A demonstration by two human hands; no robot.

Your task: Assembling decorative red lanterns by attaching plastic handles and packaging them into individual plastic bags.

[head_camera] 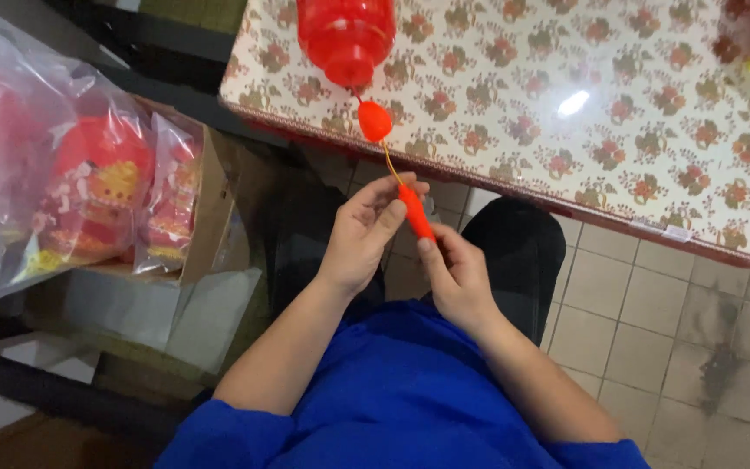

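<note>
- Just below the table edge, over the person's lap, both hands meet on a thin red tube point(416, 213) strung on a yellow cord point(390, 165).
- The left hand point(362, 236) is closed on the upper end of the tube, thumb and fingers pinching it where the cord comes out.
- The right hand point(457, 278) is closed on the lower end of the tube, thumb laid along it and fingers curled beneath.
- The tube is tilted, its top end leaning toward the left hand and its lower end hidden in the right.
- The cord runs up from the tube to a red oval bead point(375, 121), which hangs at the table edge.
- Above the bead, a red plastic lantern point(346, 35) lies on the table point(653, 130), which has a flowered covering; its narrow end points toward the bead.
- To the left, clear plastic bags point(62, 165) holding red ornaments stand in a cardboard box point(206, 217).
- The person wears blue sleeves, and pale floor tiles point(653, 339) show under the table.
</note>
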